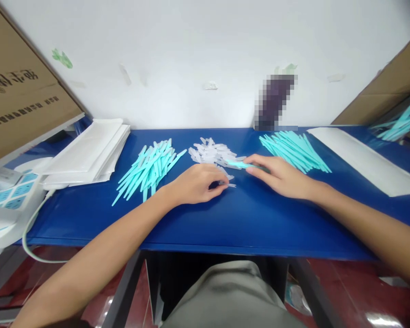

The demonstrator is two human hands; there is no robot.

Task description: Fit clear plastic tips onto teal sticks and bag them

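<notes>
My left hand (196,183) rests on the blue table (225,218), its fingertips pinched on a small clear plastic cap (229,184) at the near edge of a heap of clear caps (212,154). My right hand (280,175) lies just to the right, its fingers closed on one teal plastic stick (241,164) whose tip points left toward the caps. A pile of teal sticks (150,168) lies left of the caps. Another pile of teal sticks (294,150) lies behind my right hand.
A stack of white bags (89,152) lies at the left, beside a white machine with a cable (7,200). Cardboard boxes (20,91) stand at both sides. A white sheet (365,161) lies at the right. The wall is close behind.
</notes>
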